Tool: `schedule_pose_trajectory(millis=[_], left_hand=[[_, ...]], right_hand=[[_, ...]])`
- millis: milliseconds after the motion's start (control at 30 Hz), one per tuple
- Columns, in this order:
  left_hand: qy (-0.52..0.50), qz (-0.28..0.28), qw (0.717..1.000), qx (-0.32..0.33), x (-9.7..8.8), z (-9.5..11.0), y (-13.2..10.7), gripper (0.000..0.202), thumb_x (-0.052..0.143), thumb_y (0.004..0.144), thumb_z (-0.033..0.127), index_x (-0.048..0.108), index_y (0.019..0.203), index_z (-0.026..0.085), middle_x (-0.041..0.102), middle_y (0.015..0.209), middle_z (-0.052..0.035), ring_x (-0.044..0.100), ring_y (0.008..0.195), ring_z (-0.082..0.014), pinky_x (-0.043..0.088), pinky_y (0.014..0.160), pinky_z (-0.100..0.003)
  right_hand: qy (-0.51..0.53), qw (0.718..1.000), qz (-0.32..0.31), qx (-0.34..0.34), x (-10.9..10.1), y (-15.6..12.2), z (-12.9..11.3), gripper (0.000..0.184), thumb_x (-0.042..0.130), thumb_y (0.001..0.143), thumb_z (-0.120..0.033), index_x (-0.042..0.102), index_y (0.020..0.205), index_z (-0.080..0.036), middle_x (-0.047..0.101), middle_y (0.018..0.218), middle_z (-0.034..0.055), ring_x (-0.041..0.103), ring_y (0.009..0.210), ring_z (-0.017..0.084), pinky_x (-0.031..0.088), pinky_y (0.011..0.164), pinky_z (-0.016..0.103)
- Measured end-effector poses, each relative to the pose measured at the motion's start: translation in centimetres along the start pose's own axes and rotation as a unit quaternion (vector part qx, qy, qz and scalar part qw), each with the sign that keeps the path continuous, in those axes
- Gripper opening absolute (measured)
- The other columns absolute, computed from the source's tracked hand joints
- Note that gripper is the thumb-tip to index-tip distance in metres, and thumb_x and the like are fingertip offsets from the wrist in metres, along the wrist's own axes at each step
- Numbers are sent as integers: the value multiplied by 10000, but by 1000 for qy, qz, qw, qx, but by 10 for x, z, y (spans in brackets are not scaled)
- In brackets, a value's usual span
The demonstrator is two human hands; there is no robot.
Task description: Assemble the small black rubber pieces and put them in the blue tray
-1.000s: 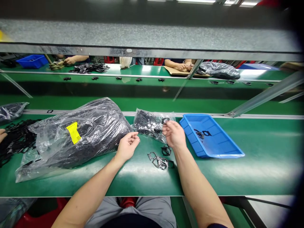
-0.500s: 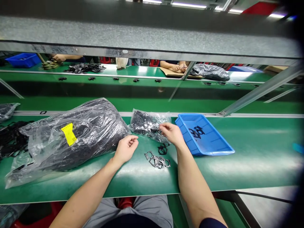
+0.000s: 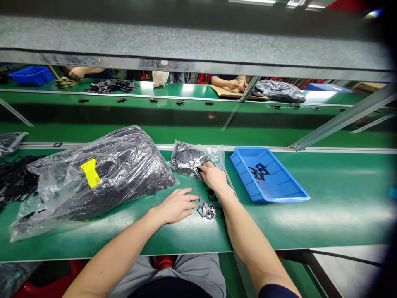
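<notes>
My left hand [image 3: 178, 205] is open, its fingers spread low over the green table beside a loose cluster of thin black ring-shaped parts [image 3: 207, 210]. Its fingertips are close to the pile's left edge, partly covering one ring. My right hand [image 3: 214, 178] reaches to a small clear plastic bag [image 3: 186, 159] filled with black parts. The fingers are bent together at the bag's right side; what they pinch, if anything, is hidden. Just below the right wrist lies another black ring part [image 3: 212, 195]. A blue tray [image 3: 285, 182] right of that hand holds a few black ring parts [image 3: 259, 171].
A big clear bag [image 3: 124, 165] of dark parts with a yellow tag [image 3: 90, 173] fills the left side. Loose black parts [image 3: 15, 178] lie beyond it. A slanted metal post [image 3: 335, 118] rises behind the tray. Co-workers' hands [image 3: 237, 85] are at the far bench.
My left hand has opened and moved right and down to the ring parts. My right hand has shifted left and slightly down onto the small bag. The view has shifted slightly.
</notes>
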State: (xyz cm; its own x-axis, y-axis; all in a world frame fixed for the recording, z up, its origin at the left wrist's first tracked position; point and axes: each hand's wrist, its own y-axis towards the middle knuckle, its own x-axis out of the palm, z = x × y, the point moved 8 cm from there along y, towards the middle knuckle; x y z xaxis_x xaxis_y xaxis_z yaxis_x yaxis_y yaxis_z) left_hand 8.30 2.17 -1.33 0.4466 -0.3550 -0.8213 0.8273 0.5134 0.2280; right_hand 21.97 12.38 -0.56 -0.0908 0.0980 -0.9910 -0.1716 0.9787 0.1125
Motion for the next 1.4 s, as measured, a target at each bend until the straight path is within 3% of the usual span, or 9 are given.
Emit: schedule_pose_trajectory(millis=[267,467,667,833,900,1000,1100,1300,1400], left_hand=[[43,33,998,7,-10,-3,2,188,497,896,201,673,962,188,692,928,-85,602,933,-218,471,837,-349],[47,82,995,-7,-21,-3,1,248,442,920,215,650,1054,194,680,960,-96,608,913,-214,484,821,-355],[-2,194,978,-74,-35,-18,-6,275,426,920,204,668,1049,204,686,962,-97,641,890,-201,515,802,-339],[-135,250,940,-187,-39,-37,-11,205,491,888,217,687,942,189,681,839,-60,643,775,-170,538,740,-308],[-200,266,916,-226,-38,-44,-14,166,542,841,192,686,924,179,670,842,-53,635,731,-154,549,689,-286],[-257,296,885,-251,-38,-50,-17,206,600,773,154,684,960,171,650,900,-57,627,756,-144,558,692,-274],[-289,314,870,-248,-39,-53,-19,196,608,764,153,691,941,170,632,895,-55,623,788,-144,556,725,-278],[-362,343,833,-238,-43,-60,-21,73,634,759,176,673,818,156,645,862,-50,616,832,-161,511,794,-301],[-466,345,778,-242,-44,-60,-20,92,697,701,160,655,783,150,660,953,-62,611,903,-175,495,832,-318]], right_hand=[[37,998,39,15,-2,3,3,241,495,904,-249,658,1081,-258,670,1013,48,638,860,191,435,608,247],[90,982,161,29,-20,-3,9,277,439,935,-286,666,1081,-226,682,988,60,631,873,195,456,665,258],[144,958,249,19,-42,-12,11,279,413,942,-268,662,1046,-201,677,985,79,632,892,197,476,747,279],[210,929,304,5,-51,-16,13,268,415,934,-273,639,1045,-176,651,937,106,619,894,228,496,826,355],[271,912,306,24,-47,-16,18,252,432,930,-291,620,1057,-181,635,929,95,632,815,217,523,786,369],[418,867,264,53,-32,-12,22,267,459,925,-328,564,1126,-188,599,959,76,629,636,164,554,600,327],[503,836,218,17,-25,-9,9,272,501,907,-309,549,1149,-195,560,980,65,641,651,154,559,563,304],[424,876,202,-112,-43,-17,-32,133,535,885,-209,634,974,-205,599,890,56,619,773,181,541,690,337],[386,882,187,-196,-50,-25,-57,141,516,895,-177,639,956,-207,615,874,64,601,837,195,526,751,353]])
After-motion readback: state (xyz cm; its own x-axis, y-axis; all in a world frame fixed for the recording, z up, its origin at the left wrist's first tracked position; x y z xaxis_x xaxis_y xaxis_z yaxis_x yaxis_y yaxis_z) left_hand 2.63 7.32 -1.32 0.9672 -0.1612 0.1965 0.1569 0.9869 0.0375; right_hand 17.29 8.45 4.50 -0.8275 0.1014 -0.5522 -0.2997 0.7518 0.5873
